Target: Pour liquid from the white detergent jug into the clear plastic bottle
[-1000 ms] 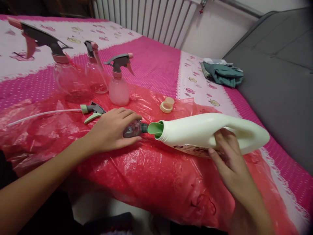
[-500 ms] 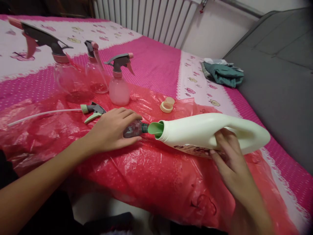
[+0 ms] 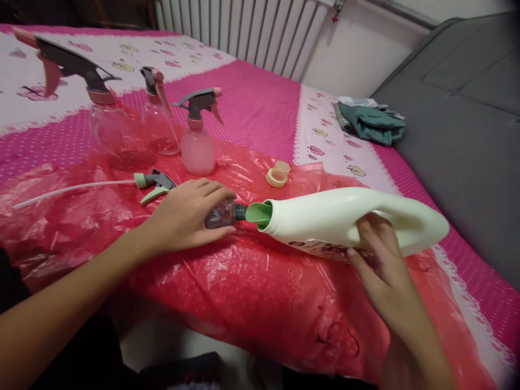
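Note:
My left hand [image 3: 197,216] is wrapped round a small clear bottle [image 3: 221,214], whose green-ringed neck points right. My right hand [image 3: 377,254] grips the handle of a large pale-green detergent jug [image 3: 320,214], tipped onto its side. The jug's green pouring spout [image 3: 257,212] meets the mouth of the small bottle; whether liquid flows I cannot tell. Left of my left hand lies a loose spray trigger head [image 3: 156,184] with a long white tube. The jug's cream cap [image 3: 278,174] rests beyond the spout.
Three spray bottles stand at the back left: a large one [image 3: 108,127], a middle one [image 3: 156,119] and a small one with cloudy liquid [image 3: 198,151]. Red plastic sheeting [image 3: 244,292] covers the bed's near part. Folded clothes [image 3: 371,120] lie near the grey headboard [image 3: 459,103].

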### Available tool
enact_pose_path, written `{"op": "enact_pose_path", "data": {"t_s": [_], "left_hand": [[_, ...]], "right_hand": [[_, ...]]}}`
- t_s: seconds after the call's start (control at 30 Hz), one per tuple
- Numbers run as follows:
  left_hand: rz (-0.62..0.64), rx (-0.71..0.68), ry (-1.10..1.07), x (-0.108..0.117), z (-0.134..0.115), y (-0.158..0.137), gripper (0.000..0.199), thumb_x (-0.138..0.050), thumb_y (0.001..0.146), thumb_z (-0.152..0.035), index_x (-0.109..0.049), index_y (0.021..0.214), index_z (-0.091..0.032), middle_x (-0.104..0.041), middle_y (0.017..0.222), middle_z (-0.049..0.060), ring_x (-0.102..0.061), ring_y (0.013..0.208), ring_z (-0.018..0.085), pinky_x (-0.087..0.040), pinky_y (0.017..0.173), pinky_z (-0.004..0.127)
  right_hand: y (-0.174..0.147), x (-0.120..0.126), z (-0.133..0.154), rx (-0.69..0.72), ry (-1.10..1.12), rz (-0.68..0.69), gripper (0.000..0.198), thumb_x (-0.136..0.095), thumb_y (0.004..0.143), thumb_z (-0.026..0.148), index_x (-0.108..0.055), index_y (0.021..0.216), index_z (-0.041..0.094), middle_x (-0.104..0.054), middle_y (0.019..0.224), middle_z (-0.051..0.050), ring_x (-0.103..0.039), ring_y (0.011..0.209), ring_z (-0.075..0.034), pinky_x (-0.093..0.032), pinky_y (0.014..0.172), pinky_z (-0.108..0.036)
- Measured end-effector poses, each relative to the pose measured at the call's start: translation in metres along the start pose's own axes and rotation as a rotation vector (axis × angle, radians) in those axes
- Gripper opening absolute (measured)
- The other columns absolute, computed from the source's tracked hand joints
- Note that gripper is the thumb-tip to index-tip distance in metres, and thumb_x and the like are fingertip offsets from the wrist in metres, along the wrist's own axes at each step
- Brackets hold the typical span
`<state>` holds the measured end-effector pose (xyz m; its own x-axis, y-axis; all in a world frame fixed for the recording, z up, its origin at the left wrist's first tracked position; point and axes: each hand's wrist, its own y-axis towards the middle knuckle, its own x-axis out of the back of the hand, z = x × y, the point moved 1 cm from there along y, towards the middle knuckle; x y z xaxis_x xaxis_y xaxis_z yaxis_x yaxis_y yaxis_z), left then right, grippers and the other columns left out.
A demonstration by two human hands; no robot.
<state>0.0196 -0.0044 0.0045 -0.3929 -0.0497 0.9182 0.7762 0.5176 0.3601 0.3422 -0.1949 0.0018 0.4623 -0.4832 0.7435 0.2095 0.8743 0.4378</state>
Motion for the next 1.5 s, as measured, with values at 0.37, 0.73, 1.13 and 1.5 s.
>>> {"op": "enact_pose_path", "data": {"t_s": [0.37, 0.73, 1.13, 1.5], "left_hand": [[0.002, 0.010, -0.015, 0.0007, -0.0007, 0.0008, 0.046, -0.059, 0.096, -0.059, -0.063, 0.124, -0.023, -0.074, 0.123, 0.011, -0.068, 0.111, 0.034, -0.050, 0.093, 0.046], [0.008, 0.004, -0.023, 0.0008, -0.0010, 0.0013, 0.046, -0.057, 0.097, -0.058, -0.063, 0.125, -0.023, -0.073, 0.125, 0.011, -0.068, 0.112, 0.034, -0.049, 0.094, 0.046], [0.000, 0.000, -0.027, 0.0011, -0.0014, 0.0011, 0.047, -0.058, 0.097, -0.060, -0.064, 0.125, -0.023, -0.074, 0.125, 0.012, -0.068, 0.112, 0.035, -0.049, 0.093, 0.046], [-0.001, -0.001, -0.026, 0.0011, -0.0005, 0.0008, 0.045, -0.060, 0.095, -0.056, -0.064, 0.124, -0.022, -0.074, 0.124, 0.012, -0.068, 0.112, 0.034, -0.050, 0.094, 0.046]], "right_hand": [[-0.0012, -0.0004, 0.0015, -0.038, 0.026, -0.005, 0.051, -0.056, 0.108, 0.048, -0.056, 0.156, 0.029, -0.042, 0.164, -0.006, -0.032, 0.158, -0.029, -0.019, 0.134, -0.057], [-0.0018, -0.0010, 0.0007, -0.043, 0.032, -0.009, 0.052, -0.056, 0.108, 0.048, -0.055, 0.157, 0.032, -0.041, 0.165, -0.007, -0.032, 0.158, -0.030, -0.022, 0.133, -0.060], [-0.0015, -0.0003, 0.0005, -0.019, 0.012, 0.003, 0.051, -0.053, 0.109, 0.047, -0.055, 0.157, 0.029, -0.042, 0.164, -0.007, -0.031, 0.158, -0.030, -0.018, 0.134, -0.059], [0.0000, -0.0023, 0.0010, -0.029, 0.018, -0.019, 0.050, -0.054, 0.106, 0.041, -0.057, 0.155, 0.028, -0.043, 0.163, -0.007, -0.033, 0.158, -0.030, -0.020, 0.134, -0.062]]}}
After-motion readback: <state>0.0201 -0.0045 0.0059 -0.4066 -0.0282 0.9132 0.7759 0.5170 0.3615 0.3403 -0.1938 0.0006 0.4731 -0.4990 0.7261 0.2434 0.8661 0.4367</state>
